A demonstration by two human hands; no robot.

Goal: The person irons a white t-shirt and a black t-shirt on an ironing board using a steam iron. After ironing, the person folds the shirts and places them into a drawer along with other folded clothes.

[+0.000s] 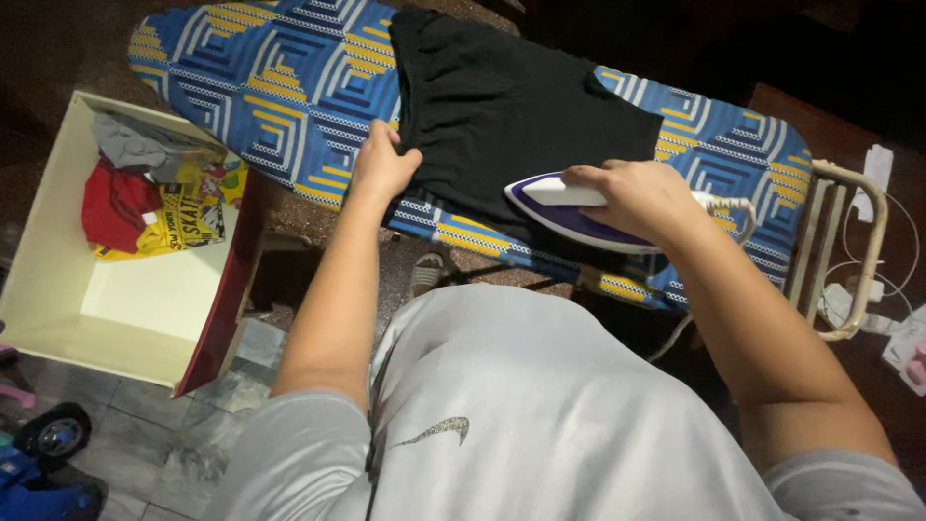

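Purple-and-white steam iron [569,214] gripped by right hand [637,196], long axis along board; black cotton garment [502,116] hem pinched by left hand [381,164], lying leftward of iron.

You have one iron [569,207], one black garment [511,106] and one ironing board [280,77]. One box [58,280] holds three folded clothes.

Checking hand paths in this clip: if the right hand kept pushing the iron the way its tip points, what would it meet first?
The right hand grips the purple and white iron, whose tip points toward the left hand pinning the black garment. It would probably cross more garment first, then reach that hand.
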